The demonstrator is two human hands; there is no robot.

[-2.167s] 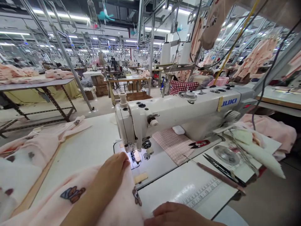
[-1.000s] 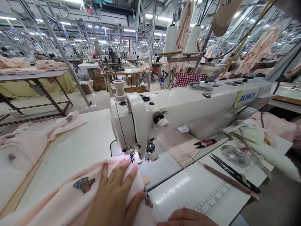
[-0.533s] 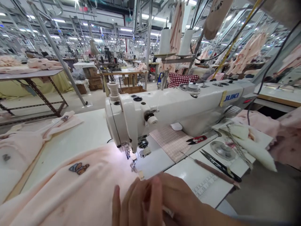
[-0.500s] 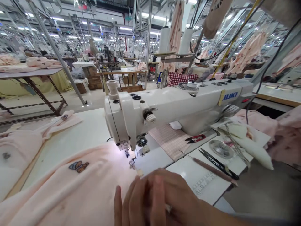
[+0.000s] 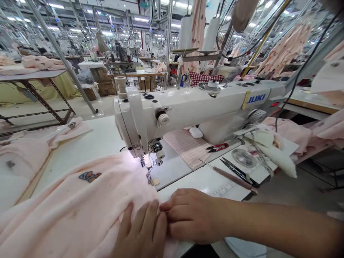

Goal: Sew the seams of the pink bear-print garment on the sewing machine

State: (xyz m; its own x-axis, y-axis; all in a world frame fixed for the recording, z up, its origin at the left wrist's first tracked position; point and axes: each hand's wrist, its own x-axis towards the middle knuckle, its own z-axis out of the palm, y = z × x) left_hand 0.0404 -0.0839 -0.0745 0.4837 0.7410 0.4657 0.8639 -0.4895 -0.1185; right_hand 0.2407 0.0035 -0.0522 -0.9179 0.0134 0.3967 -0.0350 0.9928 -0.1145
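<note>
The person's left hand (image 5: pixel 143 231) is reaching up from the lower edge of the view, its back facing upward and its fingers pointing forward. The outermost finger (image 5: pixel 128 215) is standing apart from the other three, which are lying closer together. The right hand (image 5: pixel 192 216) is coming in from the right, back upward, its fingers bending at the knuckles and pointing toward the left hand. Its foremost fingertip (image 5: pixel 164 206) is sitting right beside the left fingers. The bare right forearm (image 5: pixel 271 222) is stretching across to the right edge, with the wrist (image 5: pixel 227 216) lying nearly straight.
</note>
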